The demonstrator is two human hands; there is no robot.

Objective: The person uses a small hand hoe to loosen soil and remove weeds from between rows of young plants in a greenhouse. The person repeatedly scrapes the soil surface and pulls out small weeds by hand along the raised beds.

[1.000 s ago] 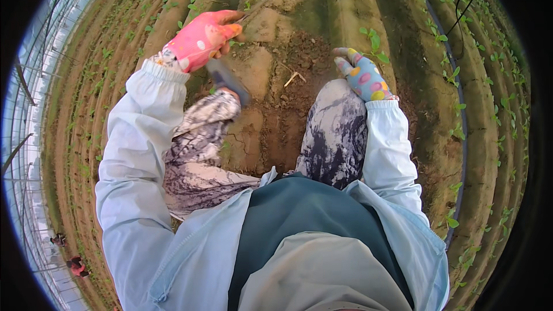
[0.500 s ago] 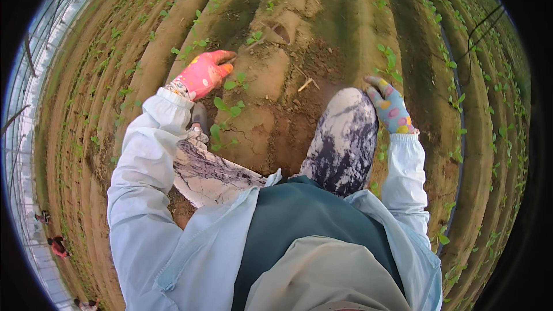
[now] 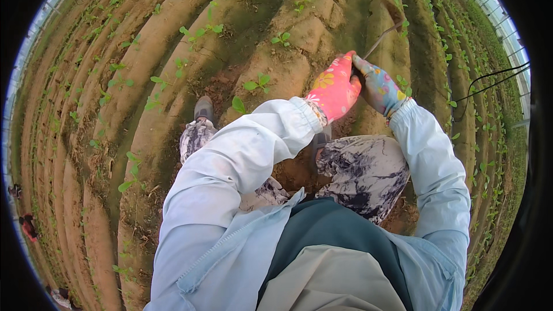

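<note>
Both hands close together on the thin handle (image 3: 377,43) of a hoe: the left hand (image 3: 335,89), in a pink flowered glove, wraps its near end, and the right hand (image 3: 378,87), in a blue flowered glove, touches it at 3 o'clock. The handle runs to 1 o'clock, where the blade (image 3: 394,12) rests on a soil ridge (image 3: 288,72), probably a two-handed grip for pulling force. Seedlings (image 3: 257,83) stand at 9 o'clock, a grey shoe (image 3: 203,109) in the furrow beyond.

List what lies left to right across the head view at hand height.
Seedling rows → grey shoe → left hand in pink glove → right hand in blue floral glove, both on a thin tool handle → black hose.
</note>
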